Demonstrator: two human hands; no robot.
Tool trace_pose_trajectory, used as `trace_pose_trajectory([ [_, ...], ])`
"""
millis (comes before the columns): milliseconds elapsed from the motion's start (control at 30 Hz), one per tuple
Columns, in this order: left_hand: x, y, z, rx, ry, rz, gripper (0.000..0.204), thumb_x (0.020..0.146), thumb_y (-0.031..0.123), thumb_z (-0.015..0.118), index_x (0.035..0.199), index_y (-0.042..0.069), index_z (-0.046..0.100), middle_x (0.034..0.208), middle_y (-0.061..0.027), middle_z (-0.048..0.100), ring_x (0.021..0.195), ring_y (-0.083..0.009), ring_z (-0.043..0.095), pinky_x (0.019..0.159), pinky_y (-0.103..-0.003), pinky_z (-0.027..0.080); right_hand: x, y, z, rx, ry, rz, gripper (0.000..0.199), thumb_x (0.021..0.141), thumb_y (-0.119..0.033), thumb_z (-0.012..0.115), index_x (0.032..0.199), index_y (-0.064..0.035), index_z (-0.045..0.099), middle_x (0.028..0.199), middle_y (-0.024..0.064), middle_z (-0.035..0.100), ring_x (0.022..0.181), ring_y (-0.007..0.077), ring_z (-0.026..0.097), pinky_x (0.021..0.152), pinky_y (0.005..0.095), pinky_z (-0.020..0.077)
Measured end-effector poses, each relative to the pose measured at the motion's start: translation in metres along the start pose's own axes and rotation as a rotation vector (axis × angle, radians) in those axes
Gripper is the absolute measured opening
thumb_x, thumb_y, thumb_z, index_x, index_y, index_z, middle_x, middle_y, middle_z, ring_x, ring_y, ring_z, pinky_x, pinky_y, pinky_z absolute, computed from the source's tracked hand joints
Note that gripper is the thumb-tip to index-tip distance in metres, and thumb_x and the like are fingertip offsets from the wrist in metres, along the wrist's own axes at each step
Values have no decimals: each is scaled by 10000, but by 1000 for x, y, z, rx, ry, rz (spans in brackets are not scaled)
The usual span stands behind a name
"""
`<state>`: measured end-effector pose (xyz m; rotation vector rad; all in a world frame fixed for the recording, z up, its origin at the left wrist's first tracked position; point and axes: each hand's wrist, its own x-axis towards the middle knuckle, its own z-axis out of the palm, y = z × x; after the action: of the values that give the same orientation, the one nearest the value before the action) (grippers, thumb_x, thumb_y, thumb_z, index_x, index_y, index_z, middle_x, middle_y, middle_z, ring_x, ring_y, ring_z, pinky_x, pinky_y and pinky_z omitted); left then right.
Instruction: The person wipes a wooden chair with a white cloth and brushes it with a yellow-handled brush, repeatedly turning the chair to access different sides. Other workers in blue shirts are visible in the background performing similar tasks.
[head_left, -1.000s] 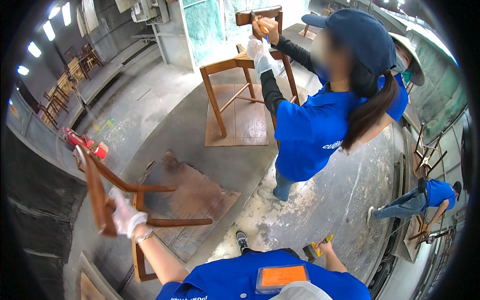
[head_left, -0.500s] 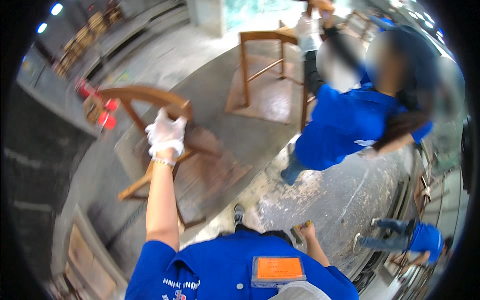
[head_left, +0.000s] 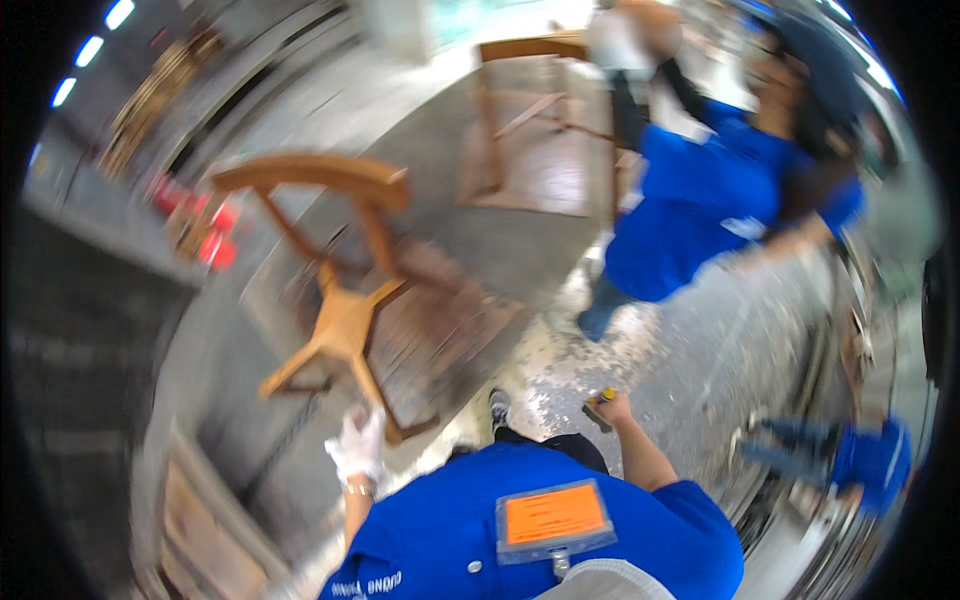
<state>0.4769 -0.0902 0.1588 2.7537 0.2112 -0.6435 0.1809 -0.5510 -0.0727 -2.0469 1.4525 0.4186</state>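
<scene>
A brown wooden chair frame with a curved top rail and an X-shaped seat support stands on the grey work table, left of centre. Close to its near leg is my left hand in a white glove, fingers apart; blur hides whether it touches the wood. Down at my right side, my bare right hand is closed around a small hand tool with yellow parts and a dark flat end. Its exact kind cannot be made out.
A co-worker in a blue shirt stands across to the right, by a second wooden chair frame on the table. Another person is bent over at far right. Red objects lie beyond the table's left side; a framed panel is lower left.
My left hand has let go of the chair's top rail and drawn back toward me, down by the near leg. The right hand still holds the tool.
</scene>
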Motion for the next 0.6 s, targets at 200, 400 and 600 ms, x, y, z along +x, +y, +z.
trace_pose_trajectory([
  [200,-9,12,93,-159,214,-168,1012,745,529,876,1632,327,432,1265,-379,611,1157,-526,671,1013,-573,544,-52,12,-1,123,148,-76,457,833,-503,776,909,-52,798,904,240,773,869,418,764,795,495,621],
  [400,22,9,117,-320,228,-153,849,841,255,735,1630,334,434,1256,-353,629,1119,-529,684,988,-599,553,-108,75,37,29,143,80,483,811,-501,794,909,-28,802,940,243,778,923,429,762,823,497,620],
  [600,4,1,71,-418,254,40,780,772,102,722,1531,189,564,1187,-233,674,962,-384,690,920,-490,553,-180,146,64,25,37,361,441,839,-417,763,1042,-29,813,1066,231,787,1045,392,764,890,478,612],
])
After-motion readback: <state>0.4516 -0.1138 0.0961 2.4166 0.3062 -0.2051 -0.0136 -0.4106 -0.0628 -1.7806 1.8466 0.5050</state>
